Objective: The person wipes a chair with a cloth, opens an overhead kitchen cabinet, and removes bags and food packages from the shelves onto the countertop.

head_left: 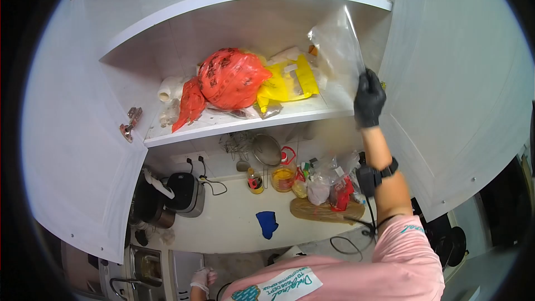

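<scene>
My right hand [370, 97], in a black glove, is raised at the right end of the cabinet shelf. Its fingers are closed on a clear plastic bag [336, 44], which stands up in front of the shelf's right part. Low in the view, beside my body, hangs my left hand [204, 276] in a thin whitish glove, fingers curled in and nothing visible in them. On the shelf [223, 128] lie a bulging red plastic bag [231, 81], a yellow bag [290, 81] and a white roll [169, 90].
Cabinet doors stand open at left [78, 117] and right [457, 95]. On the counter [228, 223] are a rice cooker [186, 194], an oil jug [282, 178], a bottle [254, 181], a blue cloth [267, 224] and several bags [320, 190]. A sink [146, 267] sits lower left.
</scene>
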### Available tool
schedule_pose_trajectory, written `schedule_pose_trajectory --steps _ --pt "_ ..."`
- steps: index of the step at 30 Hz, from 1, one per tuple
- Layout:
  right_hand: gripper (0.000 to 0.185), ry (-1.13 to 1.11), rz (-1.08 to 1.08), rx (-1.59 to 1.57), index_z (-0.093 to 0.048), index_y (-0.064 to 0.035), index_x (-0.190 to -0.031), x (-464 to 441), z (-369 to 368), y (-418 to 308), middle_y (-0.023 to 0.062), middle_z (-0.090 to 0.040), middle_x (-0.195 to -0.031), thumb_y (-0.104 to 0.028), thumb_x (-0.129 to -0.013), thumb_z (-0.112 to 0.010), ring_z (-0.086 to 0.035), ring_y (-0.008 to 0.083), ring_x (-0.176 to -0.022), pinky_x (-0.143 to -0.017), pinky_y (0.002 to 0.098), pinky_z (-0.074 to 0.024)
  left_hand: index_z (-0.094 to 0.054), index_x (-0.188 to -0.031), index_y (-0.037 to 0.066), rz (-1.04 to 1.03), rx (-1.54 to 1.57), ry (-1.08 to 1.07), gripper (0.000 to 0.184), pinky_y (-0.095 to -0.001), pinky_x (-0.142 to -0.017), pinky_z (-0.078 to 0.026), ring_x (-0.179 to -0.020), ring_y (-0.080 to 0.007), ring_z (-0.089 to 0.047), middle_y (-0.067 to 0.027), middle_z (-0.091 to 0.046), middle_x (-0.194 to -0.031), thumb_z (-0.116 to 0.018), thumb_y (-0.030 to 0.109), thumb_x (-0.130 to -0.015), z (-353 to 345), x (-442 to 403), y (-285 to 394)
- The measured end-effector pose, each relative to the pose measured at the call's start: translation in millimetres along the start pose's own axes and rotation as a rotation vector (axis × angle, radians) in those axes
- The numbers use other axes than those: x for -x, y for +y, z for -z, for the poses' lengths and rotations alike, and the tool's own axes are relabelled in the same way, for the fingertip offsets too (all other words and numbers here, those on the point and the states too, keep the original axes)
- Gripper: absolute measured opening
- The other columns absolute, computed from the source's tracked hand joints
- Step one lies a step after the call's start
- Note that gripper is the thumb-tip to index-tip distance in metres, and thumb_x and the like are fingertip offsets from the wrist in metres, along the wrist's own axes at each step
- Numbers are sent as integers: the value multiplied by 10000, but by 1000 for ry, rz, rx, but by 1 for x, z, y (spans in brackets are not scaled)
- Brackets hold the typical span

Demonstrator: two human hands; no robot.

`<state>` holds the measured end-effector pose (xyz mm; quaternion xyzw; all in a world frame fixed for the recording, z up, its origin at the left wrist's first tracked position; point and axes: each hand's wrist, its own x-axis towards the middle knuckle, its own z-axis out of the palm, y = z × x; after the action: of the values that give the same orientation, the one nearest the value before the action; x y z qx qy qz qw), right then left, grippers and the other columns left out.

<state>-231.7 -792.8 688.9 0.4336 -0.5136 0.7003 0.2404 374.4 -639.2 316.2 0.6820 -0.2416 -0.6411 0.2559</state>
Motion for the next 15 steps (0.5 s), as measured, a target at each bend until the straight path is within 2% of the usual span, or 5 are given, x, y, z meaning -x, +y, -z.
schedule_pose_trajectory --steps 5,7,9,12,15 --pt "168 -465 -312 -275 -599 24 -928 82 98 -14 131 -615 -877 -61 -802 -530 -581 205 -801 -742 309 -444 -510 -955 58 4 -116 -9 186 -338 -557 -467 -676 -253 -606 -124 -615 -809 -439 186 -841 -20 2 27" --pt "196 -894 -99 -112 -603 27 -928 116 131 26 119 -619 -889 -101 -783 -570 -572 184 -832 -781 313 -434 -512 -962 61 23 -164 -9 192 -333 -573 -471 -683 -250 -608 -117 -617 -808 -441 193 -842 -25 -4 32" --pt "236 -1072 -737 -216 -604 11 -955 158 143 46 128 -616 -902 -136 -771 -588 -568 189 -861 -809 309 -425 -517 -955 74 34 -202 -54 188 -316 -584 -471 -689 -237 -610 -107 -623 -799 -446 206 -842 -29 -15 31" --pt "235 -1143 -849 -151 -618 -16 -949 220 157 96 150 -606 -954 -160 -766 -584 -577 232 -877 -823 309 -428 -520 -949 75 8 -256 -108 191 -305 -588 -475 -695 -227 -612 -111 -625 -799 -448 215 -842 -44 -23 41" --pt "264 -1302 -556 161 -616 -31 -957 278 162 189 150 -598 -984 -210 -768 -567 -576 252 -898 -830 337 -429 -532 -894 31 21 -212 -48 172 -280 -421 -436 -523 -188 -562 -88 -601 -690 -467 183 -846 -68 -7 59"
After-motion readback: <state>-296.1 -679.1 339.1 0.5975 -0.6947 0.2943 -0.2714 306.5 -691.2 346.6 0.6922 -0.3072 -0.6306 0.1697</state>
